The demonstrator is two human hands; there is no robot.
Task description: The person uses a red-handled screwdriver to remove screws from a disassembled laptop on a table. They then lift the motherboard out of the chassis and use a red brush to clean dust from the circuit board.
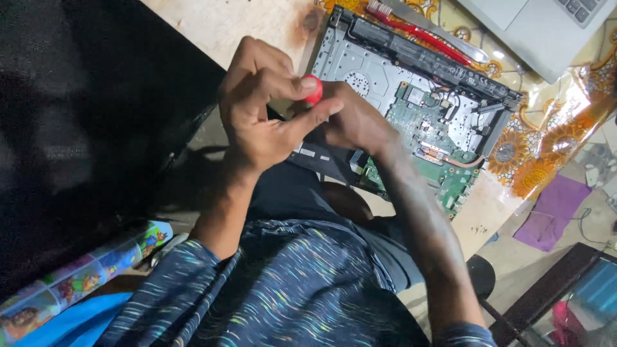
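At frame centre, a small red cap (314, 88), judged light, hard and slippery, is pinched in the left hand (257, 109) grip, steadied by the right hand (353, 119) over the fragile opened laptop (411, 96).

A: State the work surface.
B: Pale wooden tabletop (225, 22), one dark knot visible; a glossy plastic table cover printed with orange sunflowers (546, 138) lies over its far side.

A: State the floor.
B: Light beige floor (514, 257), with a purple square cloth (551, 209) lying on it, near a dark-framed glass panel (559, 295).

A: State the lighting.
B: Bright highlights on the plastic cover; the left region is dark.
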